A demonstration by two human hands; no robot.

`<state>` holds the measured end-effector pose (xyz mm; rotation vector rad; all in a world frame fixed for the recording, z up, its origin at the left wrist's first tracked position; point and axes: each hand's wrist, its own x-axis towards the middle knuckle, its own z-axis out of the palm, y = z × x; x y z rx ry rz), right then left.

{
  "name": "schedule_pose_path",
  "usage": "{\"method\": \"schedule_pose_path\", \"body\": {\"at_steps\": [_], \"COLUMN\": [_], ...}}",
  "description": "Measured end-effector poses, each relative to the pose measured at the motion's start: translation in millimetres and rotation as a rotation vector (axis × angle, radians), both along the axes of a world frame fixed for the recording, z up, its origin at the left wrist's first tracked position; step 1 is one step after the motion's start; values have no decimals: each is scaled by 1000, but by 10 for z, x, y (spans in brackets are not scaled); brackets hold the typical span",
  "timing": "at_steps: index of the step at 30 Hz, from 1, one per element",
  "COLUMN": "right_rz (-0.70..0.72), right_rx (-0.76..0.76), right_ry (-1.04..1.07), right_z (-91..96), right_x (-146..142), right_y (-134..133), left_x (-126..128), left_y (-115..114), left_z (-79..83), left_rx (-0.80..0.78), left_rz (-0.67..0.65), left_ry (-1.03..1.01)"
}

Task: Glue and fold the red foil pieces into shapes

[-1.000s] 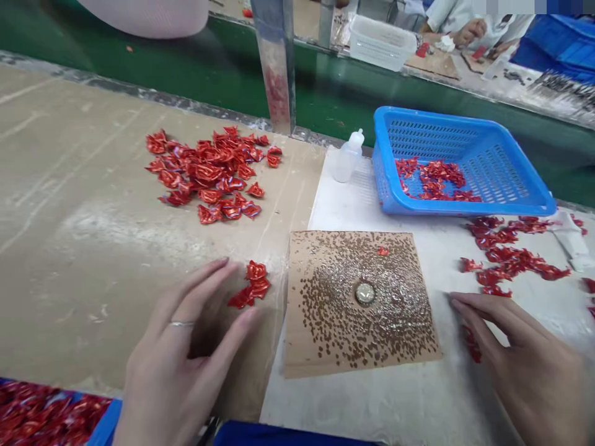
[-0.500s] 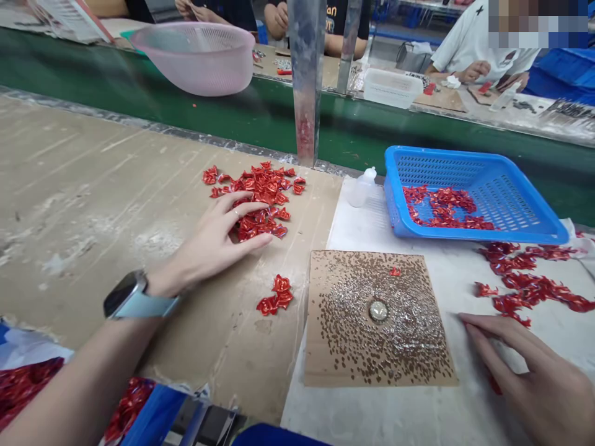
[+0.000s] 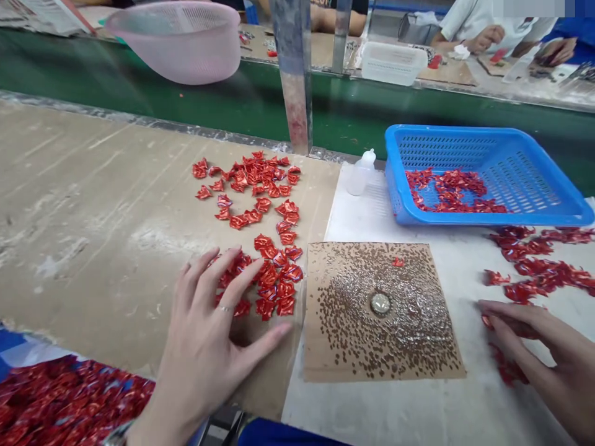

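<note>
My left hand (image 3: 209,334) rests with spread fingers at the near cluster of glossy red folded pieces (image 3: 279,272), its fingertips covering some. Farther back, a looser pile of the same pieces (image 3: 258,176) lies on the brown board. My right hand (image 3: 543,353) is pinched at the right, a bit of red showing between thumb and forefinger. Under that palm more red pieces (image 3: 509,367) are partly hidden. Between the hands lies a cardboard square (image 3: 316,359) spotted with wet, shiny dots, with a round silvery disc (image 3: 381,303) in its middle and one small red piece (image 3: 398,262) near its top.
A blue perforated basket (image 3: 548,192) holds red pieces; rows of them (image 3: 548,269) lie before it. Beside it stands a white squeeze bottle (image 3: 360,173). A metal post (image 3: 295,93) rises behind. Across the green divider (image 3: 260,102) are a pink basket (image 3: 186,49) and people's hands.
My left hand has come nearer, and many red pieces now lie close to the cardboard's left side. My right hand has shifted slightly, with red now showing at its fingertips. The view has tilted down.
</note>
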<state>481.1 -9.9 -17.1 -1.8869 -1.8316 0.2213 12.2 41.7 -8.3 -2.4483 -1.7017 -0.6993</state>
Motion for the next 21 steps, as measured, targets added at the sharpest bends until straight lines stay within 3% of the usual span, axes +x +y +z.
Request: {"method": "schedule_pose_path", "body": {"at_steps": [5,10,12,15,21], "right_rz": [136,252,247,196,109], "right_rx": [49,63,66,61,75], "right_ry": [-93,-128,-127,-132,-244], "right_z": [190,306,313,326,316], "right_x": [-142,-269,-263,-231,-210], "right_y": [134,212,183,106,44], "left_x": [211,148,38,-136,-270], "left_y": [-157,-23,25,19,-151], "left_z": [-35,-73,-117,-218,-332], "left_rx": [142,117,123,96,-134], "left_rz": [-75,-242,-281,-228,-176], "left_ry": [62,99,102,18,-159]}}
